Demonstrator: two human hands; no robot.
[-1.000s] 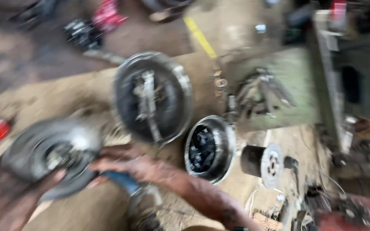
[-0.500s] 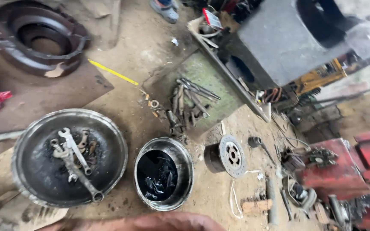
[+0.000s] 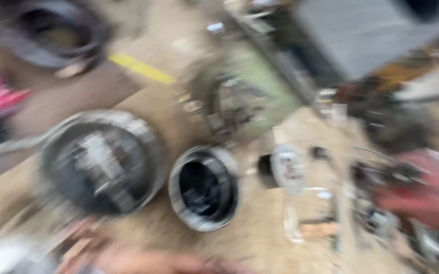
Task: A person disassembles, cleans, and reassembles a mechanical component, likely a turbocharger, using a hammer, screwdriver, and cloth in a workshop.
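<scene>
Everything here is smeared by head motion, so I judge cautiously. The largest thing near me is one wide round dark metal pan with a pale rim (image 3: 100, 162), flat on the sandy floor (image 3: 260, 238). Pale metal pieces lie loose in it, too blurred to count. Just to its right, close but apart, sits one smaller round steel drum with a black inside (image 3: 204, 187). Further right is one small dark cylinder with a pale disc face (image 3: 285, 170). Beyond them I count one green metal tray of tools (image 3: 260, 96) and one dark ring-shaped casting (image 3: 52, 35) at top left. A skin-toned streak along the bottom edge is probably my right forearm (image 3: 148, 261). I cannot tell whether that hand is open or closed, and my left is out of sight. Nothing looks lifted, so I'd say the parts are only laid out, with the handling yet to do.
</scene>
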